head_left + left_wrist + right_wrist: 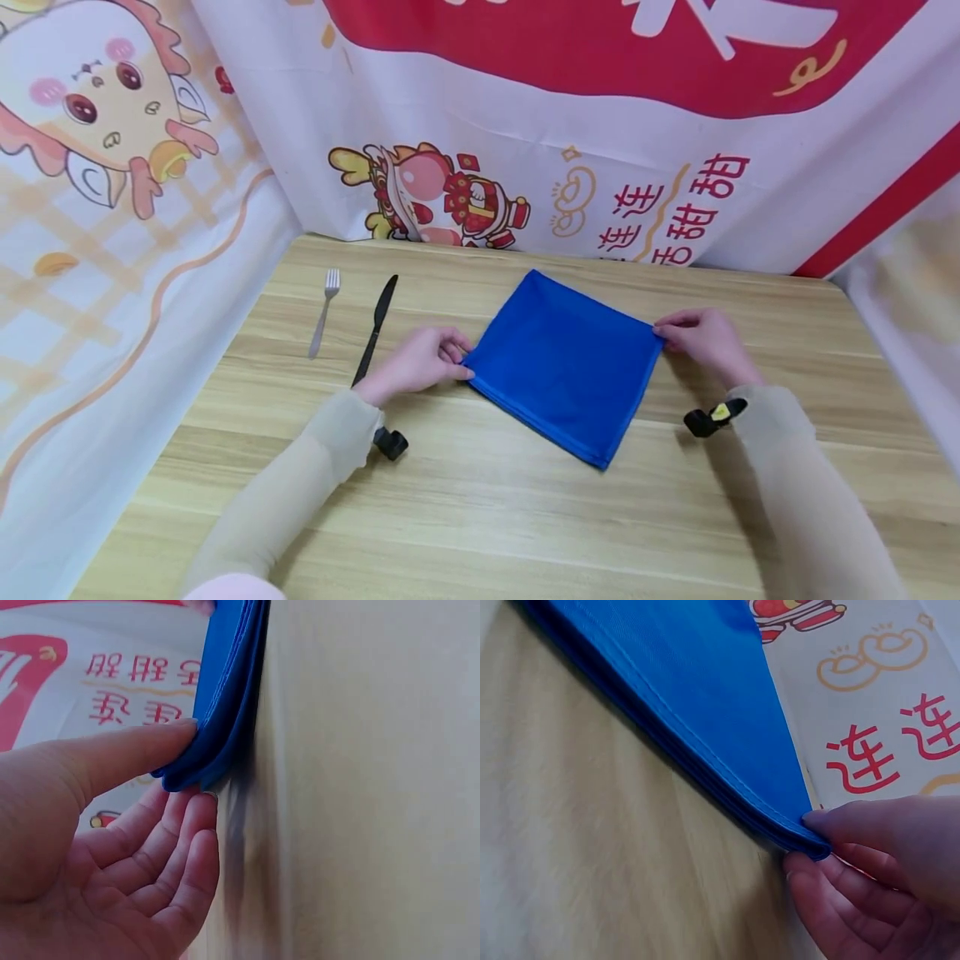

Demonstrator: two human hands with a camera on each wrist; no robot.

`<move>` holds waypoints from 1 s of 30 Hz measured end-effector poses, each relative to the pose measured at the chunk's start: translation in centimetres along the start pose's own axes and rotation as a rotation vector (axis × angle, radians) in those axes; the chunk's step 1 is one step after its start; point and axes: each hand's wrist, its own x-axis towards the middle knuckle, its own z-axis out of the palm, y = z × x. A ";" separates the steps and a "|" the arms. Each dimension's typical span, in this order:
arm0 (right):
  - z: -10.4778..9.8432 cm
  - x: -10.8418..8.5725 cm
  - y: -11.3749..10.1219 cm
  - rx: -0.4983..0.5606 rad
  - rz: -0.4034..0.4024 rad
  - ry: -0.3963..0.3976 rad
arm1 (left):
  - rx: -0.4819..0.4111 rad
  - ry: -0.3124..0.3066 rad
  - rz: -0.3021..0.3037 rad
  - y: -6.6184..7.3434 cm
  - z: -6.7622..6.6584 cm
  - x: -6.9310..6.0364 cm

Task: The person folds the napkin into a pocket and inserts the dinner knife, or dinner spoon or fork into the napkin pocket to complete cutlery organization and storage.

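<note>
A blue cloth [566,367], folded in layers into a square, lies turned like a diamond on the wooden table. At its left corner my left hand [423,360] pinches the layers between thumb and fingers. The right corner is pinched by my right hand [705,340]. In the left wrist view, the thumb of my left hand [112,840] lies on top of the cloth [217,712] with fingertips beneath. The right wrist view shows my right hand [885,870] gripping the tip of the cloth [705,697], its stacked edges visible.
A fork [324,312] lies at the table's left, with a black knife [380,312] beside it, partly hidden behind my left hand. The wooden table [465,517] meets a printed white and red curtain [480,92] at the back and another at the left.
</note>
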 end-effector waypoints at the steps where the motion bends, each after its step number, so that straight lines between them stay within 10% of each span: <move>1: 0.1 0.3 -0.1 0.002 -0.001 0.012 | -0.001 -0.002 0.002 0.0 0.2 -0.3; 19: 2.8 4.0 -4.0 0.067 -0.093 0.096 | 0.054 -0.084 0.061 0.7 2.3 -4.6; 30: 2.5 3.6 -4.1 0.120 -0.125 0.052 | 0.081 -0.105 -0.052 1.1 -0.7 -4.3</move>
